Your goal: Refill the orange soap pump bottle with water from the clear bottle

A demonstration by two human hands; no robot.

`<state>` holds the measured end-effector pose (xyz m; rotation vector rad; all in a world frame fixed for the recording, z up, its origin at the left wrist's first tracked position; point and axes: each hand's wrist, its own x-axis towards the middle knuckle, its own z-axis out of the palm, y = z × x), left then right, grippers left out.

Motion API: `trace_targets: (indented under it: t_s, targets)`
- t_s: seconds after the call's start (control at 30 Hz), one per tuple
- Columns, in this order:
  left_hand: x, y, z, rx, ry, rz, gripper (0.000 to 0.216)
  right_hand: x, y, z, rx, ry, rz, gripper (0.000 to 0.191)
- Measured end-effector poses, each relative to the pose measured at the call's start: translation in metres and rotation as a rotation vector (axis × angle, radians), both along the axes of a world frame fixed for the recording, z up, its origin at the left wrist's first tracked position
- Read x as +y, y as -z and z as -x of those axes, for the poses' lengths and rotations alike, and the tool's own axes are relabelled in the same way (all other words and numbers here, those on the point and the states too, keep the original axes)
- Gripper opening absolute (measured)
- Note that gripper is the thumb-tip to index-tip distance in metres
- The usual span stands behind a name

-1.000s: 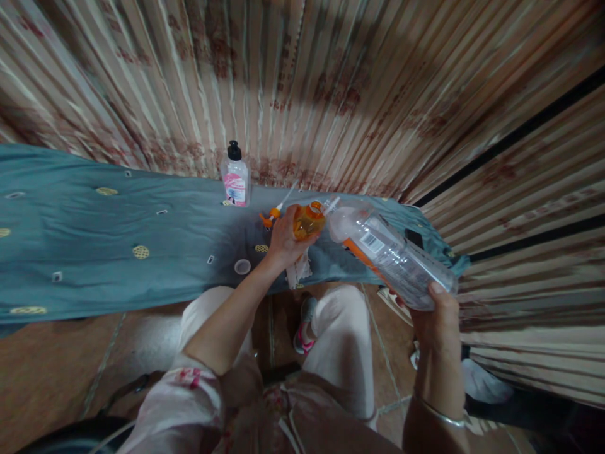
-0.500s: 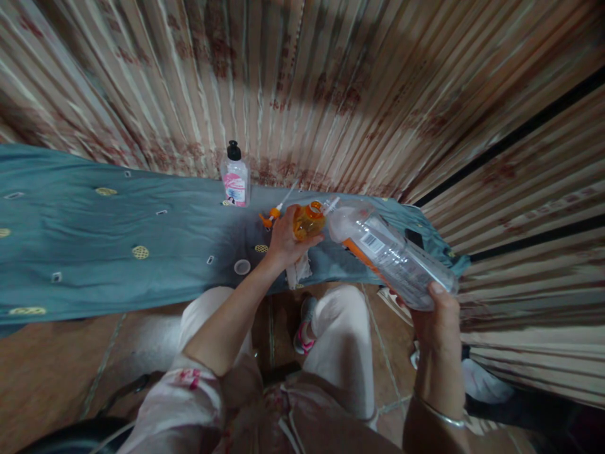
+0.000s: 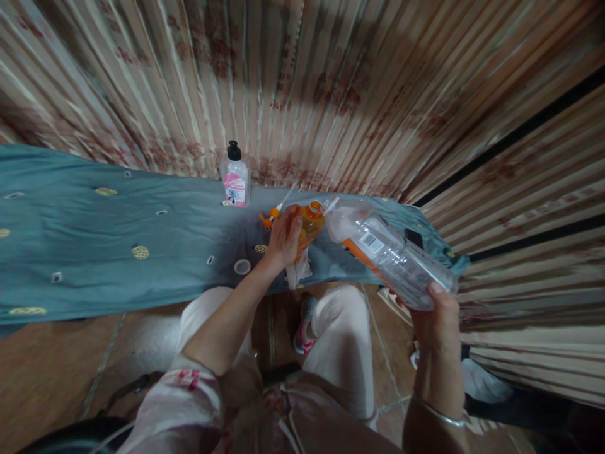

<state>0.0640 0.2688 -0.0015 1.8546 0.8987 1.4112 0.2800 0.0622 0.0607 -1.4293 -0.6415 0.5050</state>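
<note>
Orange bottle (image 3: 311,228), in the head view, is toward the right end of the cloth (image 3: 108,230); the left hand (image 3: 283,238) touches its side, how closed I cannot tell. The right hand (image 3: 439,306) grips a tilted clear bottle (image 3: 392,255). The left thumb (image 3: 297,227), earlier across the orange bottle, has swung left.

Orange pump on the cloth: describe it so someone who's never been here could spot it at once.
Start at the long blue-green cloth in front of the pleated curtain. On it, between the upright black-capped bottle and the left hand, lies the pump. Its thin pale tube sets it apart from the orange bottle in that hand.
</note>
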Motion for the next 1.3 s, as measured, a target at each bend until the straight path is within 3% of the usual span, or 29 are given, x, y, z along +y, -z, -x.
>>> trace_targets:
  t_s: [0.2,1.07,1.3]
  targets:
    - [0.0016,0.0010,-0.0035,-0.055,0.003,-0.049,0.058,0.0006,-0.0001,0.0001,0.005,0.017,0.013,0.052]
    - [-0.0015,-0.0041,-0.0005,-0.034,0.022,-0.008,0.055,0.0009,-0.0022,0.0005,0.021,0.006,-0.012,0.047]
    - [-0.0016,-0.0037,0.0012,-0.018,0.026,0.014,0.044,0.0010,-0.0032,0.0003,-0.015,-0.016,-0.004,0.046]
